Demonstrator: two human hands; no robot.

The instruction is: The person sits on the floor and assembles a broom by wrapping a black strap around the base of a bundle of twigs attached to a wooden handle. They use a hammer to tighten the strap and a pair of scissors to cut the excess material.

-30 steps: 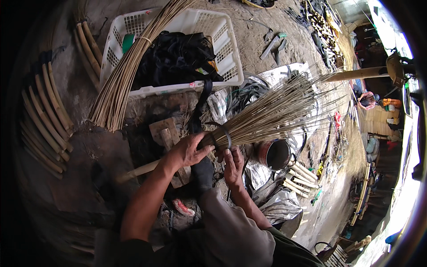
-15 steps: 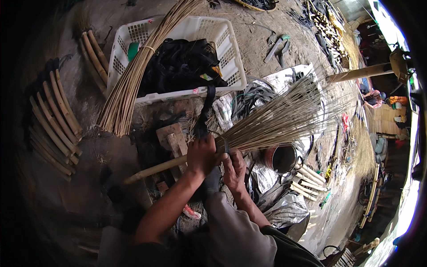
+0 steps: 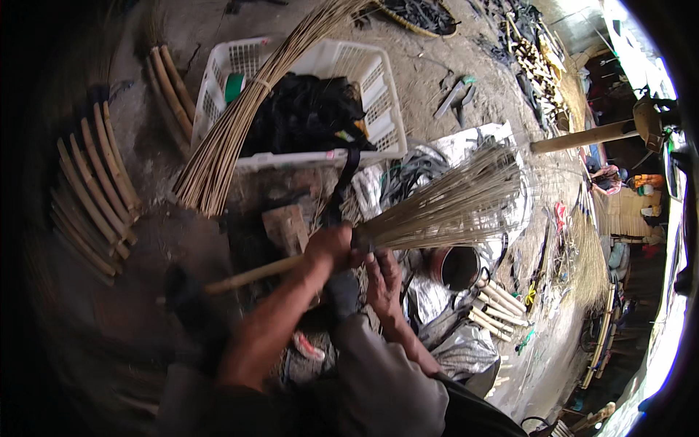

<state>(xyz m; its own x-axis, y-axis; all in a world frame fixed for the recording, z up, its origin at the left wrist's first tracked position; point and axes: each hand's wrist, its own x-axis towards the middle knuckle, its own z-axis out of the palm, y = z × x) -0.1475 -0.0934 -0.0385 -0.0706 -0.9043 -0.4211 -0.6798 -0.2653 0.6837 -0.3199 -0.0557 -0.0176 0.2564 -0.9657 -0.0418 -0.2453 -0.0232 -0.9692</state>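
Note:
A stick broom (image 3: 444, 207) lies across in front of me, its bamboo handle (image 3: 247, 277) pointing left and its thin bristles fanning out to the right. My left hand (image 3: 331, 247) is closed around the broom where handle and bristles meet. At the same joint, my right hand (image 3: 384, 282) has its fingers and thumb against the lower side, by a dark band (image 3: 362, 237) around the bristles. Blur hides the band's detail. A black strip (image 3: 344, 186) runs from the white basket's edge down toward my left hand.
The white plastic basket (image 3: 397, 120) holds black strips (image 3: 309, 116), and a tied bundle of sticks (image 3: 240, 124) lies across it. Finished-looking brooms with bamboo handles (image 3: 95, 189) lie at left. Cut bamboo pieces (image 3: 502, 309) and a round can (image 3: 459, 268) sit at right. A knife (image 3: 451, 96) lies beyond.
The view has shifted slightly, so the basket and bundle appear a little further right and lower. My left hand and forearm are blurred by motion at the broom's joint; my right hand stays there.

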